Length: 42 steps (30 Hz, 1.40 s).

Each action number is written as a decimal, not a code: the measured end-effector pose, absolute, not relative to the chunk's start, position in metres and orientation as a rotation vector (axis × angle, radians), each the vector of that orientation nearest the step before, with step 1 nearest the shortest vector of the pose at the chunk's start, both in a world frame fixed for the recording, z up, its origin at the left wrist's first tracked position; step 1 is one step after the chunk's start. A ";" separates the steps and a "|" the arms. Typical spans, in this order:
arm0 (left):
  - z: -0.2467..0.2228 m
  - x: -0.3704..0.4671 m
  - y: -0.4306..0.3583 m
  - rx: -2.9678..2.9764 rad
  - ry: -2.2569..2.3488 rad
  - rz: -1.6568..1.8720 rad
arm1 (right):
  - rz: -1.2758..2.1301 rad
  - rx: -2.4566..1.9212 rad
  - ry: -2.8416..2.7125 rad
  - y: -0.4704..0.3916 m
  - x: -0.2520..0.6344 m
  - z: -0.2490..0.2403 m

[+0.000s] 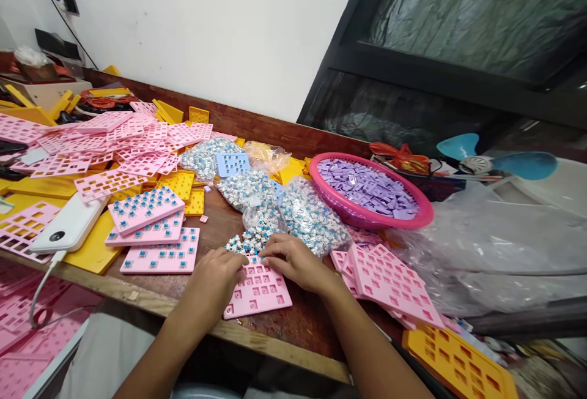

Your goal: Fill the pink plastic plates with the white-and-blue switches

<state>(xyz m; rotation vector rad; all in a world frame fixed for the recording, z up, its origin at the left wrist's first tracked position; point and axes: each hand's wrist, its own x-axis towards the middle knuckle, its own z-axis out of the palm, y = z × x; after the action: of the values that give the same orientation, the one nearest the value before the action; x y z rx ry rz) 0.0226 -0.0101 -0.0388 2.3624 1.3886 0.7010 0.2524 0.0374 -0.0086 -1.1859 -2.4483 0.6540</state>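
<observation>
Brown table (pixel 312 324) w/ L hand (pixel 216 273), R hand (pixel 296 259) at pink plate (pixel 257 286), nr switches (pixel 259 237)

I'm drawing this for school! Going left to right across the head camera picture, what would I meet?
White power bank → stacked pink plates with blue switches → left hand → pink square-holed plate → right hand → pink basket of purple keycaps → blue fan blades.

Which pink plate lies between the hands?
The mostly unfilled pink plate; left hand and right hand flank it. The left stack and right stack lie outside them.
</observation>
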 end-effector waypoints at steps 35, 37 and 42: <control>-0.033 0.012 -0.017 2.497 1.533 0.621 | 0.734 -1.180 -2.190 0.045 0.244 -0.021; -0.033 0.014 -0.017 2.481 1.551 0.638 | 0.786 -1.106 -2.166 0.043 0.247 -0.016; -0.038 0.013 -0.016 2.378 1.479 0.749 | 1.115 -1.154 -1.943 0.038 0.259 -0.004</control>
<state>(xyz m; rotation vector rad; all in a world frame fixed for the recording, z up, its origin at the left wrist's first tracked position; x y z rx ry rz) 0.0132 -0.0155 -0.0382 2.3776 1.4794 0.7489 0.2592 0.0384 -0.0043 -1.1538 -1.9428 1.1151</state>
